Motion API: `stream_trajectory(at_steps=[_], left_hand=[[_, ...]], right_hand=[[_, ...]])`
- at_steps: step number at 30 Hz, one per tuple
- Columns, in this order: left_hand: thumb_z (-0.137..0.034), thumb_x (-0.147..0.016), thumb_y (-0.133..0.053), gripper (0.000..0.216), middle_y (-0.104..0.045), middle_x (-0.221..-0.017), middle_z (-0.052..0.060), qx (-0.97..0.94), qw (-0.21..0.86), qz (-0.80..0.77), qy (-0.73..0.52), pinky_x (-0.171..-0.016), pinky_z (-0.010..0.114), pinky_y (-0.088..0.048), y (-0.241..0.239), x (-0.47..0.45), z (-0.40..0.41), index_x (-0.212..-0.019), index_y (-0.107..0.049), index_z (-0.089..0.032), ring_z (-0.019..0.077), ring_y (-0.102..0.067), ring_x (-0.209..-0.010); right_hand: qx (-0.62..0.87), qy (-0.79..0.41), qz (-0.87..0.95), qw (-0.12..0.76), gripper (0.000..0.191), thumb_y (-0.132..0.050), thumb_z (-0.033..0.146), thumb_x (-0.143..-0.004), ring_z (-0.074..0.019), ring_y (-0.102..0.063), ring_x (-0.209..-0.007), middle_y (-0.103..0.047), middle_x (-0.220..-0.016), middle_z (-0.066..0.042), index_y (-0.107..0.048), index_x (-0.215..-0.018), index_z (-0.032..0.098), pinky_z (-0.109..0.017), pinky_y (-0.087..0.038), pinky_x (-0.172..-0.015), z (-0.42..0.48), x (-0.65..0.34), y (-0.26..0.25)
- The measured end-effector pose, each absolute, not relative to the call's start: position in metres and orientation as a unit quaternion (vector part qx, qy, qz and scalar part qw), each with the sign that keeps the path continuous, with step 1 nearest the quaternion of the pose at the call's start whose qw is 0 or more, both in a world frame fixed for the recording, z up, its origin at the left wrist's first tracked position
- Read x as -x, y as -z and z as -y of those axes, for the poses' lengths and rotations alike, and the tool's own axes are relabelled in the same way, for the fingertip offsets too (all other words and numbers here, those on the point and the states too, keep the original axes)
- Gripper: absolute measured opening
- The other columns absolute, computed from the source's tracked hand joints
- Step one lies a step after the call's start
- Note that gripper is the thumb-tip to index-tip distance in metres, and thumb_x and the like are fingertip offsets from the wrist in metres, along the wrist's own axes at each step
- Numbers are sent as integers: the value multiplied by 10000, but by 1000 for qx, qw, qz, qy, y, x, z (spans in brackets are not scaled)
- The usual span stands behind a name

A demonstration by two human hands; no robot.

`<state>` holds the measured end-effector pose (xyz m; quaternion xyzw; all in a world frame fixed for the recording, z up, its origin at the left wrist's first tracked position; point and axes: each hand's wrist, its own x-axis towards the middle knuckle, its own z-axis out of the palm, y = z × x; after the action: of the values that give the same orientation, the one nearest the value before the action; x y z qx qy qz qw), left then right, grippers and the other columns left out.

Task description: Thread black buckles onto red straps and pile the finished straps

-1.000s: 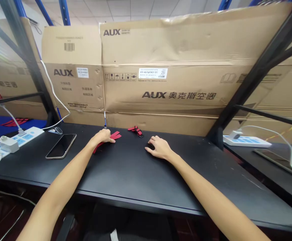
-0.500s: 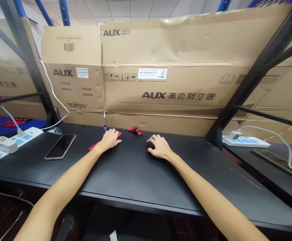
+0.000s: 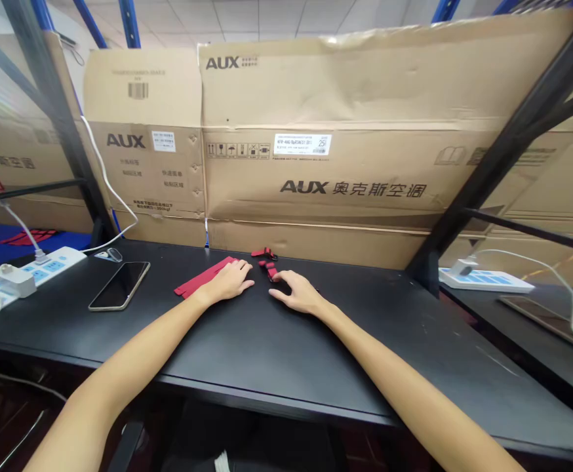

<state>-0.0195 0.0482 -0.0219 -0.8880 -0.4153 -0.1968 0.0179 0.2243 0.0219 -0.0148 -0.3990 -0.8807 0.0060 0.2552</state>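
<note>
The left hand lay palm down on the black surface, its fingers stretched out and slightly spread over the right-hand end of some flat red strips; it pressed or rested on them and was not closed round anything. The strips ran aslant, from under those fingers down to the left, with their near ends fanned a little apart. The right hand was low over the surface, thumb and forefinger parted and pointing left, with nothing visible clasped between them. Just beyond its fingertips lay a small red strap with a dark part at its near end; whether the forefinger touched it could not be told. Behind that, near the foot of the cardboard panel, was a red piece with a black fitting, and whether it was joined to the strap was unclear. Both red items sat between the hands, farther back. A phone lay face up to the left of the strips, well apart from the left hand, and a white power strip stretched along the surface's left edge.
</note>
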Motion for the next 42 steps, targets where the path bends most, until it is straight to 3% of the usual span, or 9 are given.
stream_trajectory(at_steps=[5, 11, 15, 20, 25, 30, 35, 38, 42], left_hand=[[-382, -840, -555, 474, -531, -1252, 111, 911, -70, 326, 242, -957, 365, -373, 19, 8, -39, -1264, -455, -196, 248, -481, -1165], [-362, -821, -586, 366, -645, -1053, 61, 906, -172, 302, 240, -839, 292, -422, 9, -2, -29, -1147, -567, -196, 194, -600, -924], [-413, -825, -572, 322, -661, -954, 42, 899, -189, 303, 255, -771, 265, -431, 0, -6, -19, -1055, -604, -190, 171, -609, -831], [-448, -849, -526, 342, -645, -932, 61, 892, -137, 300, 310, -768, 278, -429, -4, -15, -8, -1036, -603, -173, 175, -584, -822], [-452, -860, -509, 337, -618, -938, 70, 903, -37, 287, 319, -784, 312, -429, -3, -17, -10, -1042, -581, -178, 191, -567, -855], [-427, -872, -492, 320, -594, -861, 87, 918, 112, 250, 286, -760, 346, -424, -5, -12, -12, -998, -575, -145, 206, -557, -804], [-459, -869, -485, 341, -596, -858, 85, 907, 145, 244, 310, -765, 347, -427, -10, -10, -13, -996, -570, -153, 205, -562, -802], [-465, -861, -499, 348, -602, -857, 75, 902, 133, 255, 322, -768, 339, -429, -11, -9, -14, -1012, -570, -160, 196, -564, -793], [-456, -862, -502, 347, -612, -871, 73, 896, 112, 277, 328, -764, 330, -432, -11, -7, -14, -1037, -573, -166, 192, -566, -795]], right_hand=[[358, -42, 889, 282, 154, -538, 328, -848, -177, -606, -787, -650, -890, -46, -599, -921, 207, -320, -482, -754, -9, -215, 17], [359, 3, 885, 297, 151, -519, 278, -847, -216, -541, -987, -594, -1055, -87, -582, -967, 212, -382, -442, -869, -10, -212, 20], [373, -23, 873, 312, 92, -474, 236, -843, -205, -535, -921, -595, -982, -77, -537, -900, 203, -361, -443, -821, -11, -212, 19], [398, -111, 829, 376, 51, -454, 252, -817, -148, -483, -651, -548, -761, -6, -455, -839, 205, -278, -417, -628, -10, -209, 19], [382, -122, 806, 435, 67, -466, 239, -766, -128, -423, -600, -473, -705, 25, -406, -780, 212, -248, -362, -570, -9, -207, 20], [416, 28, 823, 386, 131, -489, 164, -666, -154, -406, -611, -482, -680, 7, -395, -744, 211, -266, -325, -592, -9, -212, 12], [453, 144, 807, 351, 167, -468, 119, -610, -169, -423, -629, -507, -767, -38, -428, -750, 202, -279, -318, -610, -12, -218, 3], [453, 83, 802, 380, 169, -449, 126, -631, -153, -429, -601, -510, -801, -33, -427, -778, 207, -259, -326, -574, -15, -219, 6], [415, -78, 803, 420, 150, -401, 136, -682, -133, -434, -536, -503, -648, 33, -402, -806, 219, -230, -340, -543, -17, -218, 12]])
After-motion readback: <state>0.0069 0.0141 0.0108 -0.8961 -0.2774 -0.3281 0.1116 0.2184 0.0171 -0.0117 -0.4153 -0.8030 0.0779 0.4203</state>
